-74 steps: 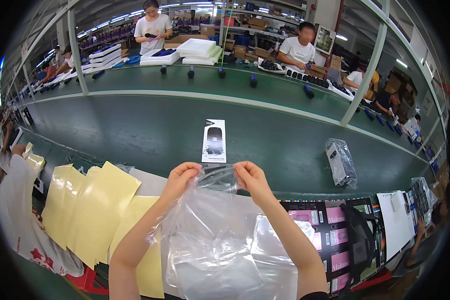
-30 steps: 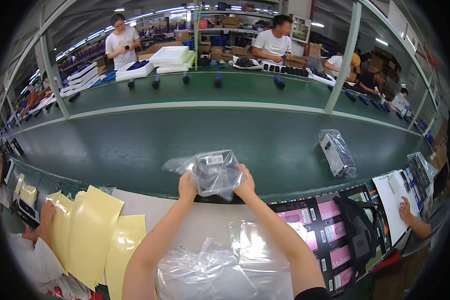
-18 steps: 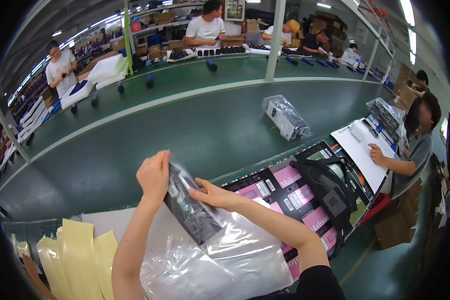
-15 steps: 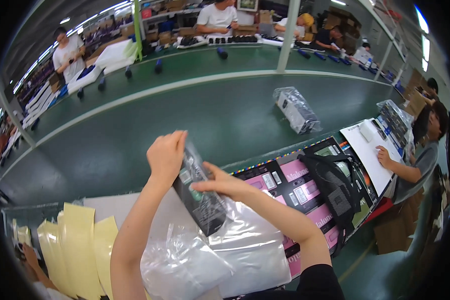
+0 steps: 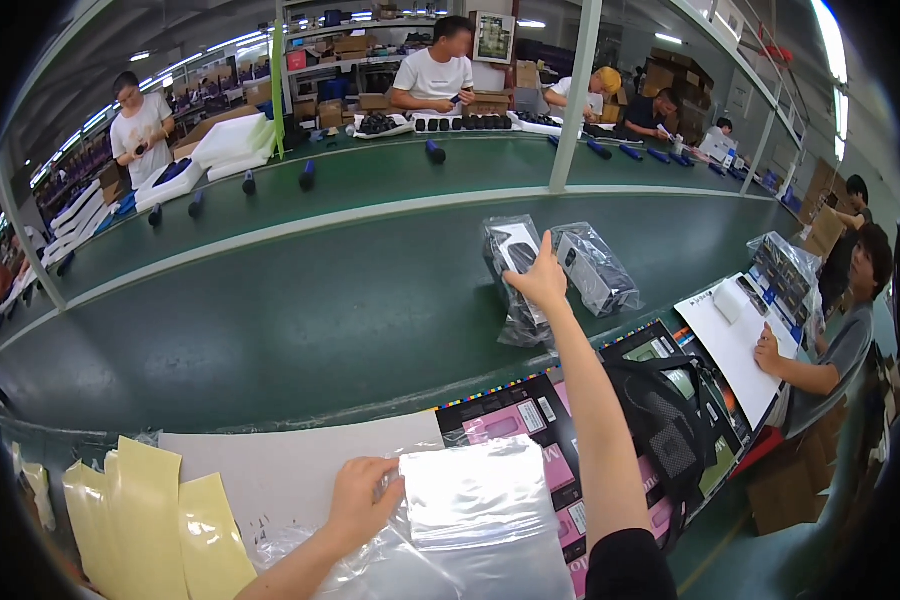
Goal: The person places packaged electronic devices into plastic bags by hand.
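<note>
My right hand [image 5: 542,284] reaches out over the green bench, thumb and index finger spread apart. It touches a black-and-white box in a clear plastic bag [image 5: 515,238], and its other fingers are partly hidden. Close beside that lies a second bagged box [image 5: 595,268], slightly to the right. Nearer to me, my left hand [image 5: 363,503] has its fingers curled at the left edge of a clear plastic bag [image 5: 480,505], thumb and fingertips against it. That bag lies on top of other clear bags.
Yellow sheets [image 5: 145,520] stand at the near left beside a grey board [image 5: 300,460]. Pink-and-black printed sheets [image 5: 505,425] and a black mesh bag [image 5: 665,420] lie to the right. A co-worker's hand [image 5: 767,350] rests on a white sheet. A metal post [image 5: 576,100] rises from the bench.
The bagged box that both hands held is now on the bench beside the other one, under my right hand. My left hand has come down to the clear bags.
</note>
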`<state>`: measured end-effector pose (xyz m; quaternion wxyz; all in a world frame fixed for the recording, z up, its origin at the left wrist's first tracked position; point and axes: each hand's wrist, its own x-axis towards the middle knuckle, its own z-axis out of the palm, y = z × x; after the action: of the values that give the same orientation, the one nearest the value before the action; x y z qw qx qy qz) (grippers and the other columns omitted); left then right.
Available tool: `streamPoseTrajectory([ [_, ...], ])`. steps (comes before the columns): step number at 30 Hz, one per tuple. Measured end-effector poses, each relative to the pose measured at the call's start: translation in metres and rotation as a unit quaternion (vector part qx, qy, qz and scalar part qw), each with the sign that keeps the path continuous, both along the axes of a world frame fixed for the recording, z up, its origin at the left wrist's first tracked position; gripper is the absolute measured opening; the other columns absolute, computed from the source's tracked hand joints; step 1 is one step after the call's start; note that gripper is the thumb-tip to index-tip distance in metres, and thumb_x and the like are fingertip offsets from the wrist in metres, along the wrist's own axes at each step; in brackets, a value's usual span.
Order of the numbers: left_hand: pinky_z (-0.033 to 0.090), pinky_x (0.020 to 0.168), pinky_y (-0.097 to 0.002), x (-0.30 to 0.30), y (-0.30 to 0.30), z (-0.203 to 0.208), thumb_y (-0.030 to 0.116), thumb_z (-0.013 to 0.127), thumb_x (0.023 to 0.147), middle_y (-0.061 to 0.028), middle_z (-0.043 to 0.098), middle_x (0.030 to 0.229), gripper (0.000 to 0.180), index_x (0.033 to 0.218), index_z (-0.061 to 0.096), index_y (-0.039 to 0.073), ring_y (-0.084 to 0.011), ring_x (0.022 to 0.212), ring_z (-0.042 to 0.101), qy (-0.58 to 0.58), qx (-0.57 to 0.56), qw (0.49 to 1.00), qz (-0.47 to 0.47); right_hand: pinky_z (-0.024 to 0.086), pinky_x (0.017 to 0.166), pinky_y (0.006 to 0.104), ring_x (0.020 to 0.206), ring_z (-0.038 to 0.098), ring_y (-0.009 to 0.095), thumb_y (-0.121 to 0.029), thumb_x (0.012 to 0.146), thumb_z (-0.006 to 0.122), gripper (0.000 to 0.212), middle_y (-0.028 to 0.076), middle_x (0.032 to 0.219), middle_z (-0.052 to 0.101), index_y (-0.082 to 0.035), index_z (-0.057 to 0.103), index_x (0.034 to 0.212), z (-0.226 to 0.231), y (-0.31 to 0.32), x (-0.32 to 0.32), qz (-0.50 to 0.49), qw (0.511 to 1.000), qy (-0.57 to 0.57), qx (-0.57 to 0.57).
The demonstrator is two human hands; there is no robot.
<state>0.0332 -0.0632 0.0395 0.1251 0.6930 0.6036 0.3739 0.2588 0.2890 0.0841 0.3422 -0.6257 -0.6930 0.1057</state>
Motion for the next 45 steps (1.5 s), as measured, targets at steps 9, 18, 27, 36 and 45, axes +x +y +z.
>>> streamPoseTrajectory([
  [9, 0.04, 0.078, -0.0374, -0.006, 0.007, -0.008, 0.012, 0.06, 0.074, -0.0118, 0.06, 0.087, 0.019, 0.091, 0.062, 0.003, -0.0293, 0.086, 0.052, -0.039, -0.044, 0.998, 0.0, 0.04, 0.086, 0.0361, 0.102, 0.053, 0.031, -0.034, 0.077, 0.061, 0.048, 0.015, 0.103, 0.06, -0.002, 0.053, 0.112, -0.013, -0.056, 0.016, 0.068, 0.984, 0.019, 0.164],
  [18, 0.041, 0.071, -0.0373, -0.003, 0.012, -0.015, 0.01, 0.057, 0.076, -0.0108, 0.06, 0.078, 0.013, 0.085, 0.063, 0.003, -0.0288, 0.078, 0.053, -0.042, 0.013, 0.999, 0.018, 0.045, 0.063, 0.0296, 0.071, 0.052, 0.019, -0.026, 0.065, 0.073, 0.037, 0.009, 0.078, 0.055, 0.0, 0.062, 0.088, -0.049, -0.234, 0.057, 0.292, 0.953, -0.079, 0.017],
  [27, 0.042, 0.067, -0.036, 0.002, 0.005, -0.019, 0.014, 0.056, 0.079, -0.0089, 0.06, 0.078, 0.013, 0.083, 0.063, 0.004, -0.0266, 0.075, 0.053, -0.016, 0.009, 0.999, 0.041, 0.043, 0.068, 0.0347, 0.08, 0.055, 0.026, -0.024, 0.071, 0.068, 0.021, 0.009, 0.083, 0.061, -0.007, 0.066, 0.082, -0.064, -0.242, 0.057, 0.227, 0.969, 0.048, -0.078],
  [36, 0.042, 0.08, -0.0347, 0.015, 0.001, 0.007, 0.015, 0.06, 0.078, -0.0092, 0.059, 0.094, 0.022, 0.098, 0.061, 0.005, -0.0262, 0.092, 0.054, -0.103, -0.044, 0.992, 0.052, 0.039, 0.075, 0.0351, 0.088, 0.054, 0.022, -0.015, 0.068, 0.069, 0.012, 0.001, 0.091, 0.061, -0.011, 0.066, 0.079, -0.028, -0.262, 0.049, 0.308, 0.915, -0.008, 0.262],
  [45, 0.041, 0.08, -0.0337, 0.087, 0.013, 0.059, 0.019, 0.07, 0.071, -0.0039, 0.062, 0.087, 0.036, 0.105, 0.06, 0.011, -0.0215, 0.086, 0.057, 0.016, -0.032, 0.974, -0.225, 0.04, 0.069, 0.0324, 0.078, 0.054, 0.02, -0.012, 0.067, 0.07, 0.008, 0.0, 0.081, 0.06, -0.01, 0.064, 0.072, -0.013, -0.277, 0.055, 0.393, 0.889, 0.03, 0.232],
])
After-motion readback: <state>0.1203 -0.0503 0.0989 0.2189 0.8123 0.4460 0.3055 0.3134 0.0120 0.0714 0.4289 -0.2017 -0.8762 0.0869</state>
